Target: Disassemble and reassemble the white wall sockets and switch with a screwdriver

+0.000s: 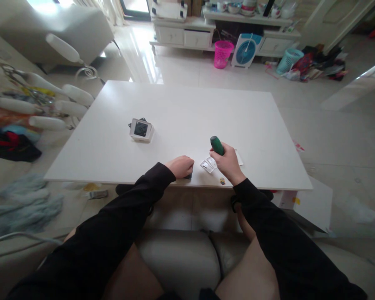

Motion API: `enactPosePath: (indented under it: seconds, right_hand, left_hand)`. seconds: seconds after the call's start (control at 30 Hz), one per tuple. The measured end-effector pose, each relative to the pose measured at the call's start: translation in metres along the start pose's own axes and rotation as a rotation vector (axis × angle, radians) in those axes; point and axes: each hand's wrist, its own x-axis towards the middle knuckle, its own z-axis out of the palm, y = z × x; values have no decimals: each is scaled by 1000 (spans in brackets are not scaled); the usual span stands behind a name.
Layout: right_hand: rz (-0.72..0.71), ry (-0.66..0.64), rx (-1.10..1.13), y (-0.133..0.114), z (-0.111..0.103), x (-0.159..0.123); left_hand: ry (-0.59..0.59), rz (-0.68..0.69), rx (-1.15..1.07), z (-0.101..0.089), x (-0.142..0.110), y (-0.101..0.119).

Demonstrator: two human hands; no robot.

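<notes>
My right hand [227, 161] is closed around a thick green screwdriver handle [217, 146] with a dark end cap; the tip cannot be seen. Just left of this hand, small white trays [207, 166] lie on the table with tiny pieces in them. A flat white item [239, 157] shows partly behind the same hand. My left hand [181, 166] rests at the near table edge, its fingers curled over a small dark object [189, 177] that they mostly cover. Between my wrists lies a small yellow and blue figure sticker [222, 181].
On the white table [175, 108], a white box [141, 131] with a dark square top stands at left, over a dark bracketed piece. Beyond are a pink basket [223, 54], a blue fan [246, 51] and a low cabinet [197, 38]. White lamp arms [78, 95] reach near the left edge.
</notes>
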Motion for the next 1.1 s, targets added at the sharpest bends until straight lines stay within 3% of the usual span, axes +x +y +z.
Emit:
enactPosePath:
  seconds: [0.4,0.93,1.1]
  right_hand:
    - [4,-1,-18,1,0,1]
    - [20,-12,2,1,1,0]
    - [16,-17,-12,2,0,1]
  left_hand:
    - [-21,6,-39,-2,-3,-1]
    - [40,-50,80,3,0,-1]
    - [152,-88,-141,-11,-5,-1]
